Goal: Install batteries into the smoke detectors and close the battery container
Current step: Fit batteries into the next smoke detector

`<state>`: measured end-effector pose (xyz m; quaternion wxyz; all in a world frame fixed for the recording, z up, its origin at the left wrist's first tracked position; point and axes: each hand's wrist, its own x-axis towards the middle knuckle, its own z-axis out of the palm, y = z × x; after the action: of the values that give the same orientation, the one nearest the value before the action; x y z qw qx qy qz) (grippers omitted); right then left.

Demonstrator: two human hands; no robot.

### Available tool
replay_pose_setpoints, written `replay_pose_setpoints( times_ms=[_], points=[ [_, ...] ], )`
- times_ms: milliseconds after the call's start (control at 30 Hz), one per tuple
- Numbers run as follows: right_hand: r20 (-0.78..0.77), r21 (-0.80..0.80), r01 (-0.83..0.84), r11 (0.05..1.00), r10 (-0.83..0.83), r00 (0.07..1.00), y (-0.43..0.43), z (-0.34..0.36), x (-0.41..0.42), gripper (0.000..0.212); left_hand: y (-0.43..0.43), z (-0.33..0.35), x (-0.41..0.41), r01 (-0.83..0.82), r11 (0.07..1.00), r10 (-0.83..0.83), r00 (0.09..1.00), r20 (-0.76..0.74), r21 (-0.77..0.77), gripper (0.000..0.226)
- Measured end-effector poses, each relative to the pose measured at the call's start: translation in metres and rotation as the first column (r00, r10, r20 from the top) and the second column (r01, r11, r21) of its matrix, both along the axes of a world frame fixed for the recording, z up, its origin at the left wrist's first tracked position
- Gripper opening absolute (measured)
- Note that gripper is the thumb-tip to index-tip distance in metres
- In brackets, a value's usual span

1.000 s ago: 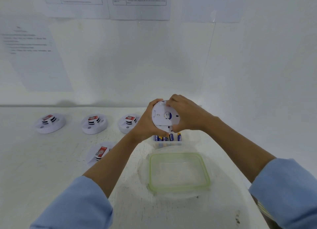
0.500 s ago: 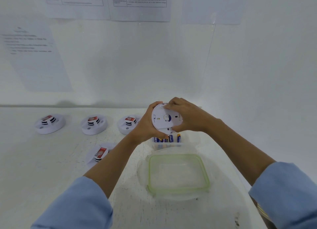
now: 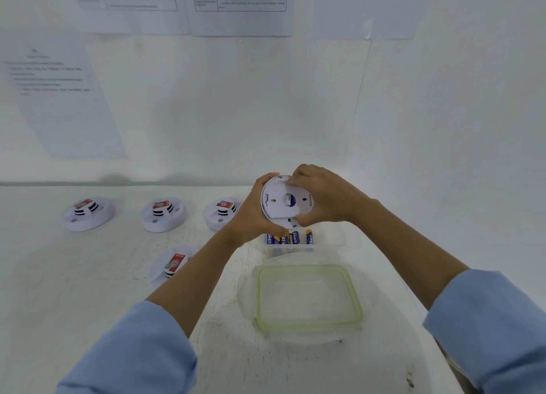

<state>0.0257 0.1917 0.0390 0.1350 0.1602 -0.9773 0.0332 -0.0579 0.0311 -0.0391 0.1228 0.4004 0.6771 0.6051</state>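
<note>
I hold a round white smoke detector in the air above the table, its back side facing me. My left hand grips its left rim and my right hand covers its right side, fingertips on its top edge. Just below it stands a small clear container with several blue batteries upright inside. The container's clear lid with a green seal lies flat on the table nearer to me.
Three white smoke detectors with red labels sit in a row at the back left. A fourth lies closer, partly behind my left forearm. White walls with taped papers close in the back and right.
The detector has turned slightly in my hands and dropped a little. My right fingers have shifted along its top edge.
</note>
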Motion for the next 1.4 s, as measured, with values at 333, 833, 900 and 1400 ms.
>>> replay_pose_setpoints(
  times_ms=[333, 833, 900, 1400],
  points=[
    [-0.014, -0.075, 0.057, 0.996, -0.058, 0.998, 0.006, -0.003, 0.014, 0.067, -0.011, 0.004, 0.019, -0.058, 0.998, 0.058, 0.998, -0.028, -0.016, 0.097],
    [0.295, -0.328, 0.19, 0.925, -0.091, 0.951, -0.023, -0.046, 0.104, 0.061, -0.073, -0.004, 0.062, -0.159, 0.987, 0.16, 0.986, 0.038, -0.029, 0.109],
    [0.36, -0.32, 0.239, 0.917, -0.116, 0.926, -0.026, -0.056, 0.11, 0.058, -0.083, -0.007, 0.066, -0.172, 0.985, 0.173, 0.984, 0.035, -0.031, 0.105],
    [0.034, -0.577, 0.107, 0.81, -0.107, 0.994, -0.057, -0.047, 0.095, 0.037, -0.09, 0.003, 0.094, -0.076, 0.997, 0.078, 0.993, 0.091, -0.025, 0.098]
  ],
)
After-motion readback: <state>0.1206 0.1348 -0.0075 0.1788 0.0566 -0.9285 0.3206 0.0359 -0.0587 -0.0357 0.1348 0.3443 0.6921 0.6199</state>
